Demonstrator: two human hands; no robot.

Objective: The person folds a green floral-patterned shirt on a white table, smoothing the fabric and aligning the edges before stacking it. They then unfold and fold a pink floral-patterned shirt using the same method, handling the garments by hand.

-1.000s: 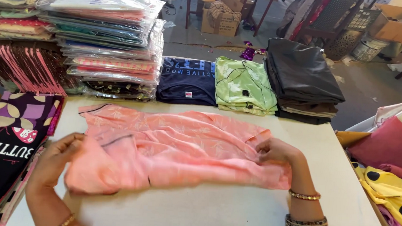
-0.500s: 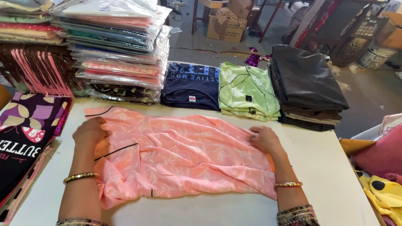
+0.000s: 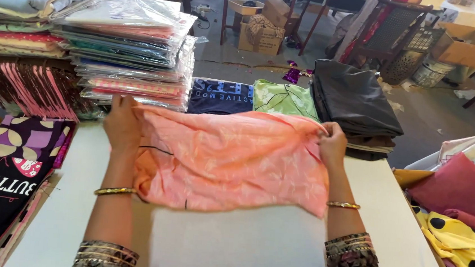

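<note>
A bare stretch of the white table (image 3: 239,252) lies nearest, and above its middle hangs a peach-pink garment (image 3: 230,158), lifted and stretched wide between two hands. The left hand (image 3: 120,125) pinches the cloth's upper left corner and the right hand (image 3: 332,144) pinches its upper right corner, fingers closed tight on the fabric. Along the table's far edge sit a navy shirt (image 3: 220,96), a green shirt (image 3: 285,99), a folded black pile (image 3: 353,100) and, toward the far left corner, a stack of bagged clothes (image 3: 131,51).
</note>
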